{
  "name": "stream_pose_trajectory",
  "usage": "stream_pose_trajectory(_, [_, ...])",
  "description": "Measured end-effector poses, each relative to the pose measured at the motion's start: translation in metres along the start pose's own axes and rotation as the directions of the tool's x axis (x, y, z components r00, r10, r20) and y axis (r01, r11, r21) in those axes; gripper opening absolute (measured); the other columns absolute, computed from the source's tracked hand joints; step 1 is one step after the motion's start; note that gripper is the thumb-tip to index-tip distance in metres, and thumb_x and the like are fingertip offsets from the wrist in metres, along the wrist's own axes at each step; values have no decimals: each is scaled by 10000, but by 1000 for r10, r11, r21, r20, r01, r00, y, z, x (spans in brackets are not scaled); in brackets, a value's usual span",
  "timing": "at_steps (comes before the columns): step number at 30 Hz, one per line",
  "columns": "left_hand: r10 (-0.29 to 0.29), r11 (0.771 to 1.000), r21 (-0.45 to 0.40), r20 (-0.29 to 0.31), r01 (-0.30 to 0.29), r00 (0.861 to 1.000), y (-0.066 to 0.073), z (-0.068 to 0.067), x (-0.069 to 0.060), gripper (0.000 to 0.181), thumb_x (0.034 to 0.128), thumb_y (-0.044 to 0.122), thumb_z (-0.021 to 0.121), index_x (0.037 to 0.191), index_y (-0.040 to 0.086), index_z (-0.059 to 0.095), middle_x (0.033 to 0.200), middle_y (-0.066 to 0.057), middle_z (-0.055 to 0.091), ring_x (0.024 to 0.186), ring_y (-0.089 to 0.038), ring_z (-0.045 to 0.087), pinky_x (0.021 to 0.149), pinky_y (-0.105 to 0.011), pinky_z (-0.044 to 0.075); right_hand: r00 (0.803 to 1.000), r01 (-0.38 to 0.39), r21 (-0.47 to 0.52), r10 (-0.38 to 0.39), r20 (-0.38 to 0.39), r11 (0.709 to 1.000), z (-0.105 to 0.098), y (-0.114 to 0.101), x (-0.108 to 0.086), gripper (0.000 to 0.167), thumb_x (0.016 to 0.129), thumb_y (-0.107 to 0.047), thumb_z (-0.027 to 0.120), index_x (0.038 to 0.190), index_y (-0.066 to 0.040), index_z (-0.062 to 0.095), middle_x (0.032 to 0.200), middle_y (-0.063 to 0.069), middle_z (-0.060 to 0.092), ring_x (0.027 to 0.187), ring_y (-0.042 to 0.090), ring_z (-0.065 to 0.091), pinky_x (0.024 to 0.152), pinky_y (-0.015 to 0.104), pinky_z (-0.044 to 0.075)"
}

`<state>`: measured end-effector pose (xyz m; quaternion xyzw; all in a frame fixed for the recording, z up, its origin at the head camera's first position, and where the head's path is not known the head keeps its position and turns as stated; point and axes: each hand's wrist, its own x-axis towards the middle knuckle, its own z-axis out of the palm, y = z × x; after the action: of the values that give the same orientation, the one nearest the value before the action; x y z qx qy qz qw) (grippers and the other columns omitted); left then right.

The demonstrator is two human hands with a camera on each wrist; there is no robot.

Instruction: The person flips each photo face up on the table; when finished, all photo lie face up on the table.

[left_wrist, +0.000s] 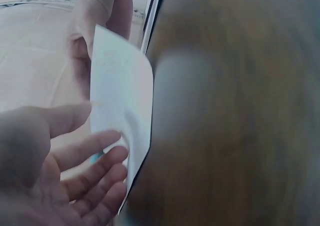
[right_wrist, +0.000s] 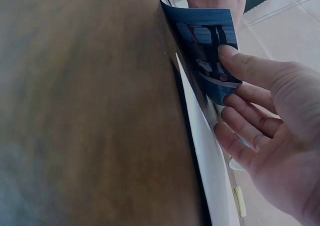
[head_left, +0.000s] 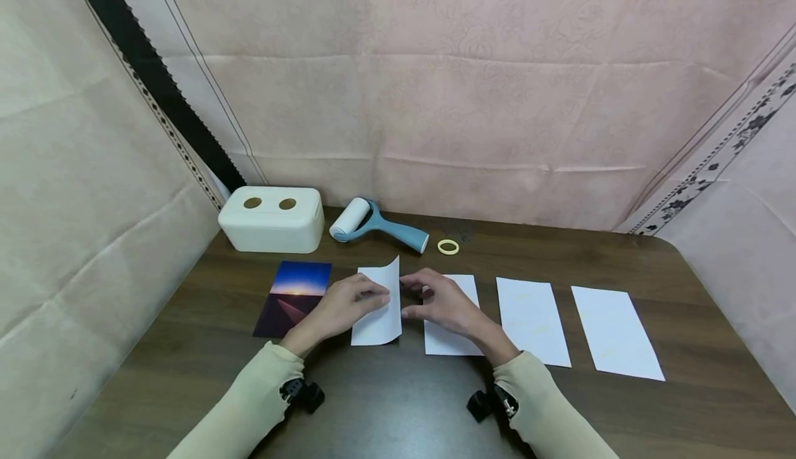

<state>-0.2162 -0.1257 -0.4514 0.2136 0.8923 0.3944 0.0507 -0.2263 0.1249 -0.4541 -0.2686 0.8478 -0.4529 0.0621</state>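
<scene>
A photo card (head_left: 375, 329) lies white side up between the hands, its right edge curled upward. Its dark blue picture side (right_wrist: 207, 41) shows in the right wrist view. My left hand (head_left: 350, 305) has loosely bent fingers against the white side, thumb close to the raised edge. On the picture side, my right hand (head_left: 446, 301) holds its thumb and fingertips at that edge, with no finger visibly wrapped around it. Left of these, a sunset photo (head_left: 301, 285) lies face up. Partly beneath the right forearm is another white card (head_left: 449, 338).
Two more white cards (head_left: 533, 321) (head_left: 617, 331) lie to the right. Along the back stand a white box (head_left: 270, 227) with two round holes and a blue-handled lint roller (head_left: 398, 231). A pale yellow ring (head_left: 448, 247), perhaps tape, lies beside the roller. Fabric walls enclose the wooden table (head_left: 398, 410).
</scene>
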Motion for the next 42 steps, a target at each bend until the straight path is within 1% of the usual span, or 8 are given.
stream_pose_trajectory(3, [-64, 998, -19, -42, 63, 997, 1, 5, 2, 293, 1046, 358, 687, 1165, 122, 815, 1077, 17, 704, 1031, -196, 675, 879, -421, 556, 1000, -6, 18, 5, 14, 1000, 2, -1, -1, 538, 901, -139, 876, 1383, -27, 663, 1275, 85, 651, 1155, 271, 626, 1000, 452, 540])
stream_pose_trajectory(6, [-108, 993, -46, -64, 105, 992, 3, 8, 4, 311, 1033, 401, 699, 1147, 139, 821, 1089, 17, 713, 1039, -195, 674, 892, -445, 556, 1000, -7, 28, 6, 26, 1000, 3, -2, -1, 555, 906, -162, 876, 1401, -40, 656, 1275, 72, 649, 1163, 262, 629, 1011, 464, 532])
stream_pose_trajectory(13, [-173, 981, -107, -81, 164, 982, 9, 10, 6, 326, 1000, 458, 726, 1126, 172, 817, 1065, 49, 735, 990, -148, 663, 869, -420, 549, 1000, 0, 29, -1, 24, 1000, 6, -3, 0, 575, 912, -170, 872, 1426, -50, 641, 1265, 32, 645, 1167, 236, 643, 1019, 460, 529])
stream_pose_trajectory(21, [-207, 970, -148, -107, 191, 972, 8, 13, 5, 237, 1001, 341, 717, 1108, 157, 821, 1031, 48, 767, 998, -175, 678, 872, -439, 544, 1000, 23, 39, -24, 16, 999, 10, -6, 0, 580, 905, -187, 880, 1418, -48, 646, 1259, 58, 649, 1157, 232, 649, 991, 444, 540])
stream_pose_trajectory(25, [-230, 961, -184, -113, 207, 967, 7, 14, 6, 213, 996, 274, 709, 1116, 138, 821, 987, 45, 774, 997, -176, 685, 885, -446, 544, 1000, 4, 40, -5, 12, 999, 12, -6, 1, 580, 899, -187, 886, 1420, -82, 652, 1259, 45, 647, 1147, 193, 649, 985, 402, 542])
stream_pose_trajectory(32, [-246, 940, -277, -137, 201, 960, 10, 10, 6, 186, 971, 161, 698, 1073, 90, 837, 995, -7, 784, 928, -157, 686, 837, -374, 545, 999, -42, 81, 43, -14, 996, 17, -5, 1, 528, 926, -142, 854, 1411, -82, 655, 1253, 46, 678, 1124, 182, 652, 972, 396, 545])
stream_pose_trajectory(36, [-257, 920, -335, -121, 205, 959, 12, 6, 6, 186, 977, 137, 692, 1082, 66, 828, 1010, -33, 786, 931, -172, 702, 852, -380, 556, 998, -58, 118, 62, -28, 991, 18, -4, 1, 496, 949, -154, 831, 1405, -95, 645, 1242, 30, 711, 1121, 188, 665, 966, 412, 541])
stream_pose_trajectory(42, [-229, 895, -411, -84, 176, 970, 14, -4, 5, 228, 989, 101, 674, 1176, 10, 768, 1035, -90, 779, 906, -199, 712, 813, -361, 585, 993, -90, 157, 100, -57, 984, 18, -5, 1, 426, 972, -202, 811, 1362, -119, 659, 1226, 9, 727, 1114, 179, 678, 961, 437, 531])
